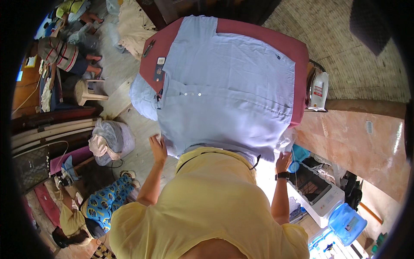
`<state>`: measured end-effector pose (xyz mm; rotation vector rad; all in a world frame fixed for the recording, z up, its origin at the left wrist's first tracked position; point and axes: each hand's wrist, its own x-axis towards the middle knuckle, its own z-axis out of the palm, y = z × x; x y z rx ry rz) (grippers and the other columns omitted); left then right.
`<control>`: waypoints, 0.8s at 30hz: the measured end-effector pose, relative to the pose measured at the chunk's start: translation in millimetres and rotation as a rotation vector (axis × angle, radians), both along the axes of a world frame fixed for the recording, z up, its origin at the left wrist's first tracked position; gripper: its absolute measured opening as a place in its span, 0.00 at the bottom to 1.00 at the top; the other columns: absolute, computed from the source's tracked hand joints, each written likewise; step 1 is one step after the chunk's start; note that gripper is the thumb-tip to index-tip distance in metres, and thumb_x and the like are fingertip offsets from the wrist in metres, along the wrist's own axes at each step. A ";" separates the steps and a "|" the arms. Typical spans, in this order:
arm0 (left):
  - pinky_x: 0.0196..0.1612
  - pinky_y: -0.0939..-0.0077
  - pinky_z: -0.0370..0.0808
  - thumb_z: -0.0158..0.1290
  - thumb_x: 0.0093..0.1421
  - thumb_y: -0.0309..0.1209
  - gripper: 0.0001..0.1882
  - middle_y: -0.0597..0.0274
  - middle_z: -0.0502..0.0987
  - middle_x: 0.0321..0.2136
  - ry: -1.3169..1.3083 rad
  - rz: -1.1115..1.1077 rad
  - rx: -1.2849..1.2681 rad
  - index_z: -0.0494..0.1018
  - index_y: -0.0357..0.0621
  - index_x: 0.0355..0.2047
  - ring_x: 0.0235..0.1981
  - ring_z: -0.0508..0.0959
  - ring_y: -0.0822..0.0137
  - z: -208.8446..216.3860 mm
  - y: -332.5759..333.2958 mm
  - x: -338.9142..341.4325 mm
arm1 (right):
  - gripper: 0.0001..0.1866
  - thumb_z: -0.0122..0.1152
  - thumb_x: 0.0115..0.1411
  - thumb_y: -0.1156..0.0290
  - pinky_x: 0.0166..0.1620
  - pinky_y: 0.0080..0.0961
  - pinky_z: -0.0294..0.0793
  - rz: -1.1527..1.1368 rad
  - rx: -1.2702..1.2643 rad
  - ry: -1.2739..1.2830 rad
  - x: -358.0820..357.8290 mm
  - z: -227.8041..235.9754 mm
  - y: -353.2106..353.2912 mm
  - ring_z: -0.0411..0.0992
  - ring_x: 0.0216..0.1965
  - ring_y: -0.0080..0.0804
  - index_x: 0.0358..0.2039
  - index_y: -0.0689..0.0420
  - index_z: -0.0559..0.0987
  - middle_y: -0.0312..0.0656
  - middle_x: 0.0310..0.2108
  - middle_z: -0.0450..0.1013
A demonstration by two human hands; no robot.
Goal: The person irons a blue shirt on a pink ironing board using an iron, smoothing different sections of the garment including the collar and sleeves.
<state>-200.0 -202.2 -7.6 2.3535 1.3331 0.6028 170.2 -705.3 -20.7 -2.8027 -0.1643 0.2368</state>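
Observation:
A light blue shirt (228, 86) with small white buttons lies spread on a maroon padded table (151, 71). Its near edge reaches my waist. By the shirt's near left edge is my left hand (158, 149), its fingers pointing up and slightly apart, with nothing visible in them. My right hand (283, 162), below a wristwatch, is beside the near right corner of the shirt. Its fingers look loosely extended; whether they touch the cloth is hard to tell in the glare. Another piece of light blue cloth (143, 97) hangs off the table's left side.
A white iron (318, 91) stands at the table's right edge. Dark tags (159, 71) and a small thread cutter (149, 48) lie at the left. A bagged bundle (113, 140) sits on the floor; co-workers occupy the left side. A blue water bottle (346, 223) is at lower right.

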 end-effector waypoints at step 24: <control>0.54 0.59 0.62 0.61 0.57 0.42 0.18 0.64 0.75 0.44 0.499 -0.961 0.295 0.73 0.50 0.45 0.53 0.72 0.62 100.2 229.6 524.1 | 0.11 0.71 0.56 0.68 0.29 0.26 0.74 0.034 0.825 -0.307 380.4 53.6 300.8 0.74 0.23 0.27 0.25 0.64 0.81 0.41 0.25 0.77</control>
